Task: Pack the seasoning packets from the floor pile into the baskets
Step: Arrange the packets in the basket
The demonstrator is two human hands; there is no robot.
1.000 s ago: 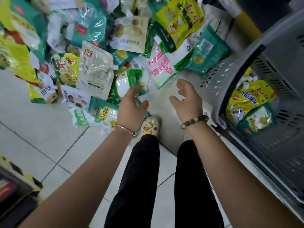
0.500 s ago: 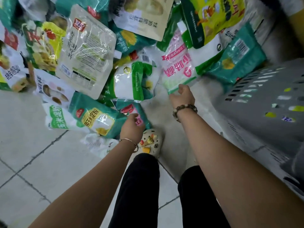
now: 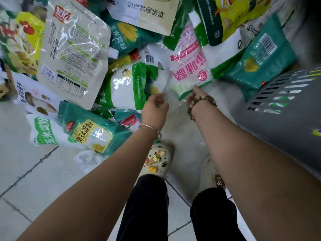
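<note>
Pickup | right hand point(image 3: 193, 97) pinches clear pink-lettered plastic packet point(image 3: 189, 73) ahead | left hand point(image 3: 154, 108) curled, grip unclear | next, likely: lift into grey slotted basket point(image 3: 278, 122) rightward

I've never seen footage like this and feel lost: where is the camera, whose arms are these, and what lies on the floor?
No machine here: a person wears one wide-angle camera on the head, looking down, so both bare arms are their own. The pale tiled floor holds a pile of glossy seasoning packets, green, yellow and white. At the right stands a grey slotted plastic basket. The right hand, with a bead bracelet, appears to pinch the lower edge of a clear packet with pink lettering, thumb on top. The left hand reaches the edge of a green-and-white packet; whether it grips is unclear. Below are the person's cream clogs.
</note>
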